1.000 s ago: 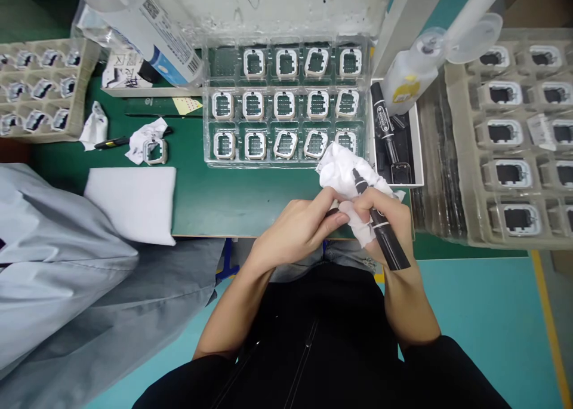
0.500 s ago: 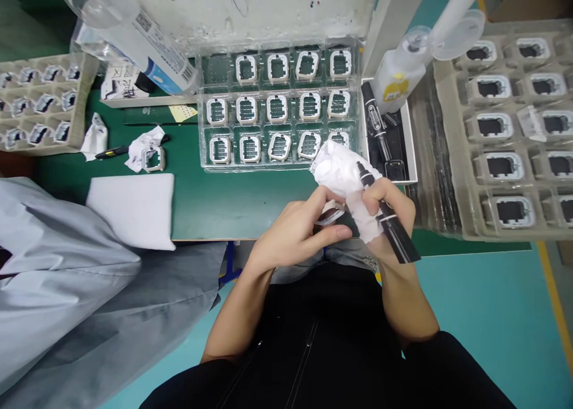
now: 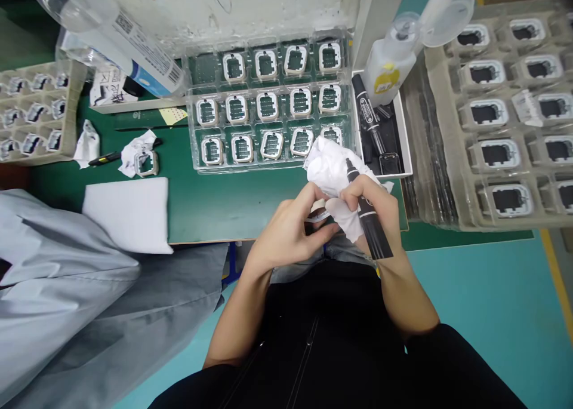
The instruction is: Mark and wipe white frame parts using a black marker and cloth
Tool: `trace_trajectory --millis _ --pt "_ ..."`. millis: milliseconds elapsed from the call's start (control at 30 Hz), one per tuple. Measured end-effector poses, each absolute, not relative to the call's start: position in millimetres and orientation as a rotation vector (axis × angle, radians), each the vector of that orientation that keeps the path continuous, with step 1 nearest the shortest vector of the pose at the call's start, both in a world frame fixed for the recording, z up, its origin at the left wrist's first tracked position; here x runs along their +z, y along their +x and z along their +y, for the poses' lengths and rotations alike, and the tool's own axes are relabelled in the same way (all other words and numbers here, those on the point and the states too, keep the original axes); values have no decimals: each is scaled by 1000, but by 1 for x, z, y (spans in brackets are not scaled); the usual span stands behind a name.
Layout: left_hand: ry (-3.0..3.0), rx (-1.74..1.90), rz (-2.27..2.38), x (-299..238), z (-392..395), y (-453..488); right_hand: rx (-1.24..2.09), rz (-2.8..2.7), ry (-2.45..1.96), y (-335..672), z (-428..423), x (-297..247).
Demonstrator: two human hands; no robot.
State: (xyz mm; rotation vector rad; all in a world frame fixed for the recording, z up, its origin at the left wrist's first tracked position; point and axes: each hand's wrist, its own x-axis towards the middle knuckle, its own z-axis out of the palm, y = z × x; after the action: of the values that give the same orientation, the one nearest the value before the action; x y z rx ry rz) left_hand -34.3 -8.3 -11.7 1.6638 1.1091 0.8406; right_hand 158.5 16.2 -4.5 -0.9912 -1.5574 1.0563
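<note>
Between the thumb and fingers of my left hand (image 3: 286,233) is a small white frame (image 3: 317,213), tilted and partly covered by the fingers. My right hand (image 3: 376,203) grips a black marker pen (image 3: 375,233), its dark tip pointing away from me, together with a crumpled white cloth (image 3: 331,167). A lower flap of the cloth hangs beside the white frame, close to or against it. Just beyond the hands lies a clear plastic tray (image 3: 250,169) with rows of similar white frames (image 3: 242,148). The cloth overlaps the tray's near right corner.
A white box (image 3: 406,140) with markers stands right of the tray, beside a squeeze bottle (image 3: 389,68). Stacked trays (image 3: 452,188) of frames fill the right. Leftward are a large plastic bottle (image 3: 147,57), a white pad (image 3: 128,212), another tray (image 3: 67,122) and a person's grey sleeve (image 3: 54,265).
My right hand, with the marker and cloth, has shifted left toward the white frame, and the marker stands steeper. The whole view has shifted slightly; my left hand keeps the frame.
</note>
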Motion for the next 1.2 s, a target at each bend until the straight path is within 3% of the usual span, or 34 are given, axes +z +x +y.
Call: trace_trajectory --millis 967,1200 --pt "1853 975 1119 -18 -10 -35 891 -1629 -923 158 13 -13" --pt "1736 1059 993 -24 -11 -37 853 -1287 -935 157 10 -21"
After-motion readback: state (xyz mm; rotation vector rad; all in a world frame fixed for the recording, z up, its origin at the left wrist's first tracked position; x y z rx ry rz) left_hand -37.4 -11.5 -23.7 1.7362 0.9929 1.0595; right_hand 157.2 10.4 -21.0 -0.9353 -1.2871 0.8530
